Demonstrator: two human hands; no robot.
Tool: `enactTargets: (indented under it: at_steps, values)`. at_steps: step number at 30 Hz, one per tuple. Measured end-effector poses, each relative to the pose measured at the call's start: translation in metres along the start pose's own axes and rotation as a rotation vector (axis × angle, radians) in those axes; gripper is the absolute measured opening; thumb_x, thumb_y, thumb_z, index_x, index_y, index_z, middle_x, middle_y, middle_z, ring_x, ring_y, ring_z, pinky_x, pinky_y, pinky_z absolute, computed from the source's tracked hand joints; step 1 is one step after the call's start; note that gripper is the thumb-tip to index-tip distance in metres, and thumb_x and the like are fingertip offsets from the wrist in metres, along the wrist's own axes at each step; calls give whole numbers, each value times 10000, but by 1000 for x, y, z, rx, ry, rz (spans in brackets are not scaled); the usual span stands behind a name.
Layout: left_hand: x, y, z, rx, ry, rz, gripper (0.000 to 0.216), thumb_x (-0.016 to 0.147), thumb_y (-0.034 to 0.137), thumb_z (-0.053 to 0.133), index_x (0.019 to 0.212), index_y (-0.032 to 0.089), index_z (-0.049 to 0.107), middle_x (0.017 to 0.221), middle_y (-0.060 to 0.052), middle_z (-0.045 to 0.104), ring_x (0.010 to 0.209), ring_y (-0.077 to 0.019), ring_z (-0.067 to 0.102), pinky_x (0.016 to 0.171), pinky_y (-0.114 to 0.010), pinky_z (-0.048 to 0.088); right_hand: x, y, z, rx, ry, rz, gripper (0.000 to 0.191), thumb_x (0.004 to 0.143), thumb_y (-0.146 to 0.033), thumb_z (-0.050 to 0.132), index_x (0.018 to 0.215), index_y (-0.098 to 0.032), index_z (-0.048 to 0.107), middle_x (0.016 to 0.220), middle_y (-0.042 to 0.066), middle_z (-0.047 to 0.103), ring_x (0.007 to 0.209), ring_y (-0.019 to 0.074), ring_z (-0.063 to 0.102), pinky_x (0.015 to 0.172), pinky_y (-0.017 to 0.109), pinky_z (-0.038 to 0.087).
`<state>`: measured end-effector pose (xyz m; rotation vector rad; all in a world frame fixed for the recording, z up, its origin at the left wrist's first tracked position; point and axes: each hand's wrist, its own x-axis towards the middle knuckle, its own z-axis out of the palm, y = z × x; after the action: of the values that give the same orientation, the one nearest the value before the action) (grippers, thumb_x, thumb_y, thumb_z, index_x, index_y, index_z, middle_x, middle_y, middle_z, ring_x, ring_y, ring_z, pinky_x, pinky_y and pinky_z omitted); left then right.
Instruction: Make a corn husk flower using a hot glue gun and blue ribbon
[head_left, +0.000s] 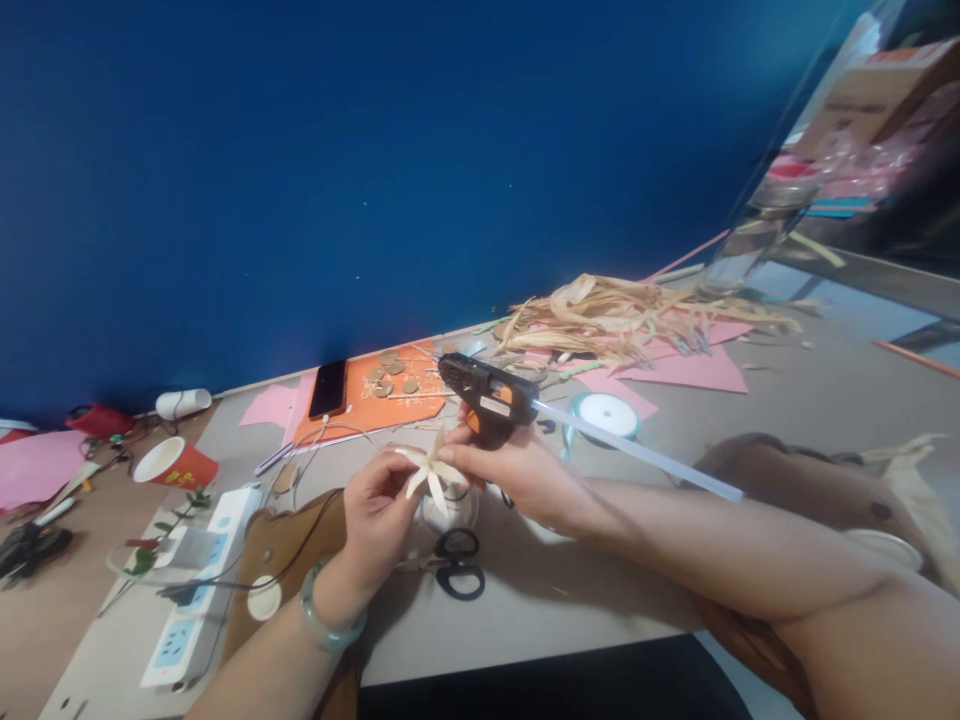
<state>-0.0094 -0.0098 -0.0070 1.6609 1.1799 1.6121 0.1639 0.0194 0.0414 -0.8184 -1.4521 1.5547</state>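
Note:
Near the middle, a cream flower [433, 471] with several long, narrow petals is pinched between the fingers of my left hand [379, 505]. Wrapped round the handle of a black glue gun [487, 390] is my right hand [536, 480]; its thumb tip reaches the flower. A long translucent glue stick [637, 447] juts from the back of the gun toward the lower right. The nozzle end points up and left, away from the flower. Just below my hands lie black-handled scissors [460, 567], beside a whitish round object [450, 508] partly hidden by the flower.
Dried corn husks [592, 310] lie on pink paper [697, 370] at the back right. A ribbon spool [602, 417] sits behind my right wrist. Farther left are a phone [328, 388] on orange paper [390, 405], a paper cup [180, 465] and a power strip [202, 590] with cables. A blue wall [360, 180] rises behind.

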Motion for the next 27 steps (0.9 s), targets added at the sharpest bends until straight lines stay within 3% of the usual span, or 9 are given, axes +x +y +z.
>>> enactTargets:
  at_steps: [14,27]
  values:
    - [1,2,1,-85,0,-163,72,748,222,717,742,162,677,725,-41,694,640,-147,631,609,-247,500,0,-1,-3,-98,2,-32,189,807,-256,598,652,-152,574,630,-6,548,625,116,500,629,256,408]
    - [2,-1,-6,38,-96,-12,45,766,175,696,759,191,737,776,-45,699,721,-169,638,674,-264,495,-1,-8,-3,-121,-19,-5,178,793,-231,606,641,-153,555,618,-11,528,627,118,500,628,260,411]
